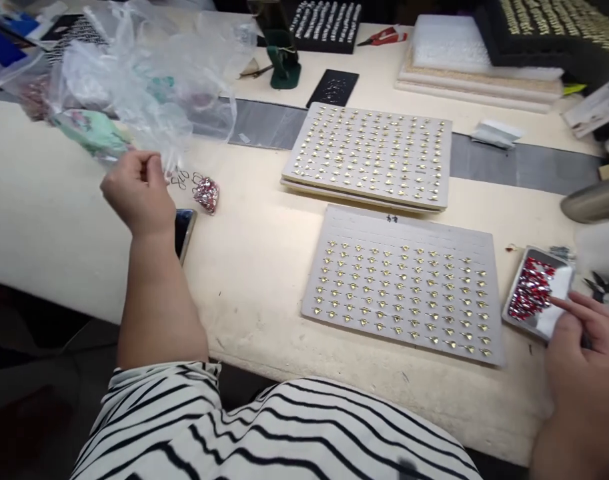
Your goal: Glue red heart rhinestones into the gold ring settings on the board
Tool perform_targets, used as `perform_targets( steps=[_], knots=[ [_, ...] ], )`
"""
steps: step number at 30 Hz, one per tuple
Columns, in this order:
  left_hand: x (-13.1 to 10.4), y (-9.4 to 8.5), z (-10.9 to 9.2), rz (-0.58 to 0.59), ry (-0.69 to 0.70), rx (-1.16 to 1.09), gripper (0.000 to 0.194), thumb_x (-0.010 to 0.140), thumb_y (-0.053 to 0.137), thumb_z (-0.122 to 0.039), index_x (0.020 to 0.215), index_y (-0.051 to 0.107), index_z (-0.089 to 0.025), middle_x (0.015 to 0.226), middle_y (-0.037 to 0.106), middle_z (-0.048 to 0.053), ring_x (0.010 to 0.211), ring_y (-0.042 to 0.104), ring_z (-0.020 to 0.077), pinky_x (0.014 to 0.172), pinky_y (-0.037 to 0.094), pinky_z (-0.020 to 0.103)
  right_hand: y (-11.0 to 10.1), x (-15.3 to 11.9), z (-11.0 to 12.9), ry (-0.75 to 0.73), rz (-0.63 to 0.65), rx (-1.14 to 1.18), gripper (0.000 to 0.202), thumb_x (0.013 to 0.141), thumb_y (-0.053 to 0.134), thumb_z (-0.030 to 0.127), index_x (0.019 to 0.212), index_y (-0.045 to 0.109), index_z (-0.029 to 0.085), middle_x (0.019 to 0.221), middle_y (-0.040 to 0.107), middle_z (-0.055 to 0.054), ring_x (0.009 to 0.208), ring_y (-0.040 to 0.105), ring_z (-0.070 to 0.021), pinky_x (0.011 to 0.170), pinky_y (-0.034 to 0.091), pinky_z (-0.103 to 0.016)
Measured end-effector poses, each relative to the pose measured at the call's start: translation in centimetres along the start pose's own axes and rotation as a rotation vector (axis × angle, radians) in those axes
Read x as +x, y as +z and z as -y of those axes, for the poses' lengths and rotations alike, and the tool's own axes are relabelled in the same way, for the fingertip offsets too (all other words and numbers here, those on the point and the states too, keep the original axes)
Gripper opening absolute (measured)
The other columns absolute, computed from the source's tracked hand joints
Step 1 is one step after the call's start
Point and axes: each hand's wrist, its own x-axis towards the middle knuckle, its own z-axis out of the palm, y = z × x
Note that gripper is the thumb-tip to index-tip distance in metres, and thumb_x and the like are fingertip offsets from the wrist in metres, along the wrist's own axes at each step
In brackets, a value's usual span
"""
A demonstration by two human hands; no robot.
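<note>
At the right, my right hand (589,333) reaches over a small tray (561,290) of red and silver stones (531,290), its index finger extended to their edge. The thumb is near the other fingers, and a dark thing shows partly under the hand. My left hand (139,190) is closed at the plastic bags, its fingers pinching something I cannot make out. Just right of it lies a small clear bag of red stones (207,195). Between the hands, a grey board (404,233) holds rows of small gold pieces.
Behind it lies a stack of boards (369,157) with more gold pieces. Clear plastic bags (134,80) heap at the back left. A phone (184,230) lies by my left wrist. Red-handled pliers (387,36), foam sheets (449,47) and a metal cylinder (591,200) stand farther off.
</note>
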Motion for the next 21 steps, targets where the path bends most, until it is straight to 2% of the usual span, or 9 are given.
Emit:
perform_targets(
  steps=[4, 7, 10, 13, 16, 21],
  knots=[
    [-0.4, 1.5, -0.2, -0.03, 0.004, -0.034, 0.028, 0.095, 0.06, -0.03, 0.113, 0.073, -0.013, 0.106, 0.076, 0.006, 0.105, 0.067, 0.0261, 0.102, 0.047, 0.041, -0.3, -0.1, 0.8, -0.004, 0.002, 0.046, 0.029, 0.093, 0.06, 0.029, 0.112, 0.081, 0.027, 0.124, 0.079, -0.007, 0.123, 0.073, -0.0314, 0.112, 0.054, -0.051],
    [-0.7, 2.0, -0.4, -0.023, 0.018, -0.048, 0.035, 0.098, 0.054, -0.031, 0.122, 0.071, -0.011, 0.107, 0.075, 0.008, 0.101, 0.067, 0.0248, 0.094, 0.049, 0.039, -0.7, -0.1, 1.5, 0.016, 0.007, 0.058, 0.028, 0.094, 0.058, 0.03, 0.109, 0.081, 0.023, 0.122, 0.079, -0.009, 0.122, 0.073, -0.0312, 0.112, 0.054, -0.051],
    [-1.0, 1.8, -0.8, 0.021, 0.036, -0.047, 0.038, 0.094, 0.061, -0.034, 0.124, 0.07, -0.013, 0.106, 0.073, 0.007, 0.092, 0.065, 0.0226, 0.087, 0.05, 0.038, -0.7, 0.0, 1.6, 0.023, 0.011, 0.064, 0.028, 0.095, 0.058, 0.03, 0.109, 0.081, 0.022, 0.121, 0.079, -0.009, 0.121, 0.074, -0.0308, 0.112, 0.054, -0.051],
    [-1.3, 1.3, -1.4, 0.099, 0.068, -0.029, 0.032, 0.09, 0.069, -0.043, 0.11, 0.074, -0.019, 0.096, 0.07, 0.002, 0.09, 0.061, 0.0224, 0.096, 0.047, 0.042, -0.6, 0.0, 1.4, 0.027, 0.008, 0.065, 0.029, 0.096, 0.058, 0.029, 0.111, 0.082, 0.021, 0.121, 0.079, -0.01, 0.122, 0.074, -0.0301, 0.113, 0.054, -0.05],
    [-1.6, 1.0, -2.0, 0.125, 0.077, -0.015, 0.021, 0.086, 0.07, -0.043, 0.085, 0.071, -0.022, 0.08, 0.062, 0.001, 0.09, 0.058, 0.0251, 0.1, 0.045, 0.045, -0.6, 0.0, 1.4, 0.022, 0.014, 0.071, 0.029, 0.097, 0.058, 0.029, 0.112, 0.082, 0.021, 0.121, 0.079, -0.011, 0.121, 0.074, -0.0303, 0.113, 0.054, -0.051],
    [-2.0, 1.1, -2.8, 0.166, 0.081, -0.012, 0.021, 0.085, 0.069, -0.043, 0.08, 0.068, -0.023, 0.077, 0.058, 0.001, 0.09, 0.059, 0.0262, 0.097, 0.047, 0.045, -0.6, 0.0, 1.7, -0.002, 0.008, 0.078, 0.028, 0.096, 0.058, 0.028, 0.11, 0.082, 0.02, 0.118, 0.08, -0.011, 0.12, 0.074, -0.0304, 0.111, 0.055, -0.05]
  ],
)
